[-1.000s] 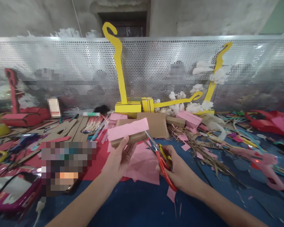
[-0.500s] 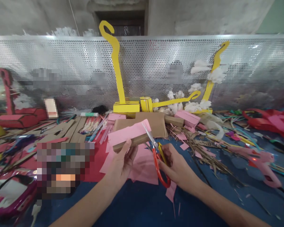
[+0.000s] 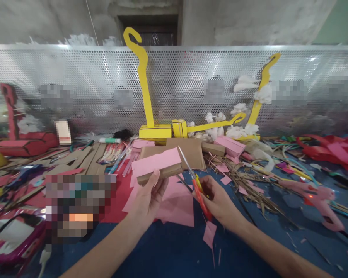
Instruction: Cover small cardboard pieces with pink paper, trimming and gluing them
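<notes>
My left hand (image 3: 152,193) grips a small cardboard box (image 3: 159,174) from below, thumb on its near side. Pink paper (image 3: 156,161) covers the top of that box, while brown cardboard shows along the side. In my right hand (image 3: 216,199) is a pair of scissors (image 3: 195,179) with red and yellow handles. Their blades point up and left, just off the box's right end. Beneath both hands lie pink paper sheets (image 3: 176,204) over red paper (image 3: 114,206).
Behind stand yellow hooked stands (image 3: 155,131) against a perforated metal panel (image 3: 179,77). A pink glue gun (image 3: 316,197) rests at the right, near cardboard scraps (image 3: 249,189). A red box with a stand (image 3: 26,144) sits far left. Pink scraps (image 3: 210,233) lie in front.
The scissors have come away from the pink paper's right edge and turned in my right hand. That edge now looks trimmed nearer the box. My left hand has barely moved.
</notes>
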`<state>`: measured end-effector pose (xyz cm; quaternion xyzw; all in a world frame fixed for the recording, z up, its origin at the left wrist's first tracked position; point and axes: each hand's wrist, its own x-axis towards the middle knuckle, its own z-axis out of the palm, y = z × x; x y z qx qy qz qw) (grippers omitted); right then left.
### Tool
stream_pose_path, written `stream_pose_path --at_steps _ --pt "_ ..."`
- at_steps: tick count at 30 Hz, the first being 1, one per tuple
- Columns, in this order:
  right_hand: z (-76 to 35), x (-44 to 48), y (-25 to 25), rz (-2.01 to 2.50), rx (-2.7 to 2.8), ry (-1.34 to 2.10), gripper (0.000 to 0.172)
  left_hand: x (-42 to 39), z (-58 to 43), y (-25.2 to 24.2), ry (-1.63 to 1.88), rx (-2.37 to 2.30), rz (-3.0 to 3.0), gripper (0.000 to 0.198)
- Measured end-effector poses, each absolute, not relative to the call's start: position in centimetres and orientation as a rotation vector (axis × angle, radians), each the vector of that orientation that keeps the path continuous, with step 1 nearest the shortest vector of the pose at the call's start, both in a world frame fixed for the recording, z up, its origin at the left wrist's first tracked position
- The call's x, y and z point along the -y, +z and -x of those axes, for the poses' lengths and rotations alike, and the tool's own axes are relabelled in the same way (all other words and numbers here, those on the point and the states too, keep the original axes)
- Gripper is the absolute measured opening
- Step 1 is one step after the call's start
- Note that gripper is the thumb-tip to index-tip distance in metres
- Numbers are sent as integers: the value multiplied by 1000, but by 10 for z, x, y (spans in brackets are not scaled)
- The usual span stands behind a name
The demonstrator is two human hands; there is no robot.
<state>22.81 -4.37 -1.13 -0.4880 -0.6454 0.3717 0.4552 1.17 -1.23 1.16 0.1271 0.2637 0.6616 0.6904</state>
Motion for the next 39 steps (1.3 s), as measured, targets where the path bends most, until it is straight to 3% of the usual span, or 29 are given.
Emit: stream_pose_path --at_steps 5,18,39 --pt "-232 48 -4 1192 1622 954 47 9 -8 14 1461 -633 -308 40" --pt "-227 58 4 1282 1753 788 31 12 -11 14 1487 -602 -359 47" --pt "-225 54 -5 1409 1822 593 25 14 -14 9 1518 -609 -424 38"
